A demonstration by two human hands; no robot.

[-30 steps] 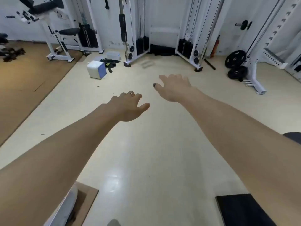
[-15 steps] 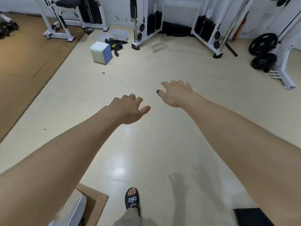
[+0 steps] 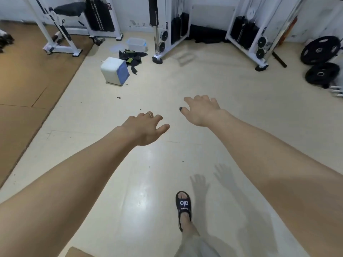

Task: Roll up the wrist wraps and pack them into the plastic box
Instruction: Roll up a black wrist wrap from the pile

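Note:
Black and green wrist wraps (image 3: 132, 56) lie in a loose heap on the cream floor, far ahead and to the left. Just behind them stands a clear plastic box (image 3: 136, 43) with blue clips, and its lid (image 3: 116, 48) lies flat to its left. My left hand (image 3: 144, 127) reaches forward with loosely curled fingers and holds nothing; a ring shows on one finger. My right hand (image 3: 201, 110) stretches out beside it, fingers relaxed, empty. Both hands are far short of the wraps.
A white and blue cube stool (image 3: 115, 71) sits in front of the wraps. White cable machines (image 3: 168, 30) line the back wall. Black weight plates (image 3: 322, 61) lie at the right. Brown matting (image 3: 27, 86) covers the floor on the left. My sandalled foot (image 3: 183, 208) steps forward.
The view has moved forward and tilted down, so the wraps, box and stool are nearer. My sandalled foot has stepped further into view. Both hands stay outstretched and empty.

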